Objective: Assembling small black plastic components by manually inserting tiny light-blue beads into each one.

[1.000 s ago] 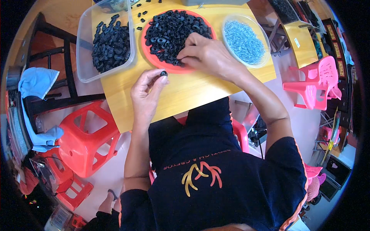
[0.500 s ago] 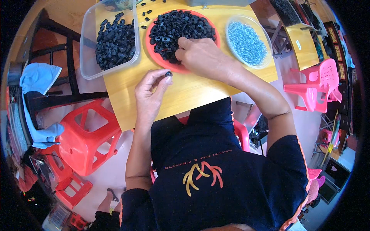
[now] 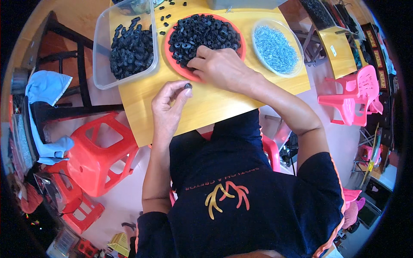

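My left hand pinches a small black plastic piece between thumb and fingers, just off the near side of a red round tray. That tray is heaped with small black plastic parts, some with holes through them. Over its near edge is my right hand, fingers curled down at the heap. Its fingertips are partly hidden, so what they grip does not show. To the left, a clear plastic box holds many black pieces. On the right, a clear round dish contains tiny shiny bluish pieces.
Several loose black pieces lie between box and tray on the yellow table. A grey bin stands at the far edge. Red stools are at left, a pink chair at right.
My right hand has drawn slightly toward me and left, to the tray's near edge. The left hand stays nearly in place, still pinching the black piece.
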The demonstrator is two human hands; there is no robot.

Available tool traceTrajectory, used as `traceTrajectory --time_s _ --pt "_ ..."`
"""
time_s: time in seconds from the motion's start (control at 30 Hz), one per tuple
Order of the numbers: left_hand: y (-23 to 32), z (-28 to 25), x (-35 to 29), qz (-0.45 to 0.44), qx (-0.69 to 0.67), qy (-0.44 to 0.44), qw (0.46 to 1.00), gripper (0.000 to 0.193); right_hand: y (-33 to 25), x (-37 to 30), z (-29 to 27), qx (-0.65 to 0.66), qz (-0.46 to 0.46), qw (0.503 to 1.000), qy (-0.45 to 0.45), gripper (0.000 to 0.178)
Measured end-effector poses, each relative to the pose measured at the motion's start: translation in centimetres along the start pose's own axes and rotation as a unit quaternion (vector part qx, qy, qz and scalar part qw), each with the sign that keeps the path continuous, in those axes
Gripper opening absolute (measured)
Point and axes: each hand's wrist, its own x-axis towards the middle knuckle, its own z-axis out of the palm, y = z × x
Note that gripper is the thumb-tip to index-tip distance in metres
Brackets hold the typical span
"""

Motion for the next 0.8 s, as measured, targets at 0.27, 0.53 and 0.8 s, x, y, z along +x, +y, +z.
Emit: traceTrajectory --time_s 0.27,0.53,0.8 --pt "-0.1 -0.1 0.0 -0.007 0.0 0.006 1.0 0.016 0.4 -0.2 -0.8 0.038 0.004 0.998 -0.043 0.014" --pt "-0.3 -0.1 0.0 -0.005 -0.004 0.001 1.0 0.017 -0.1 -1.8 -0.6 0.064 -0.013 0.998 -0.022 0.017" --pt "0.0 -0.1 0.2 -0.003 0.004 -0.002 1.0 0.018 0.0 -2.7 0.0 0.144 -0.028 0.989 0.029 0.021"
